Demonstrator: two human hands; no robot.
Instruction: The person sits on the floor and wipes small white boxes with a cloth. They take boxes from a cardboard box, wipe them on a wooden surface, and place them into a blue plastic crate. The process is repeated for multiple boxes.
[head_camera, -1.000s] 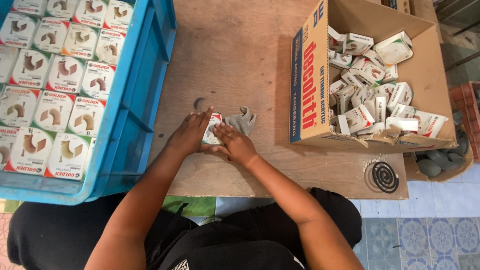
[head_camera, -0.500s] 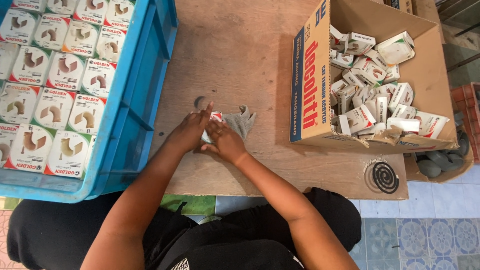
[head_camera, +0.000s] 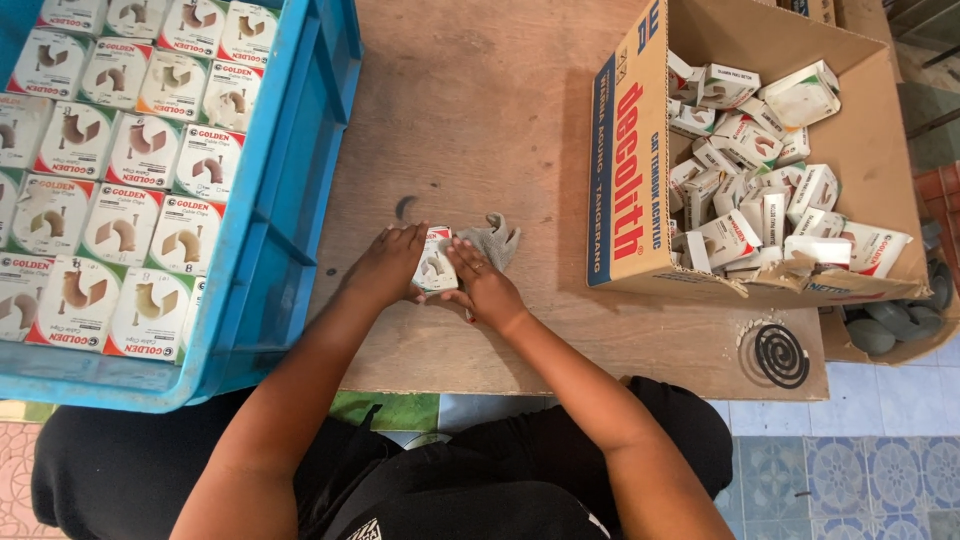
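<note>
Two hands (head_camera: 440, 275) on small box (head_camera: 436, 264), blue crate (head_camera: 290, 200) (boxes inside)

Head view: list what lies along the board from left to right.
Blue crate of small white boxes → left hand → small white box held between both hands → right hand → grey rag → cardboard carton of loose white boxes.

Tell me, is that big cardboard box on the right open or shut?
Open. The cardboard box has no lid across its top, so the jumbled small white cartons inside show.
</note>
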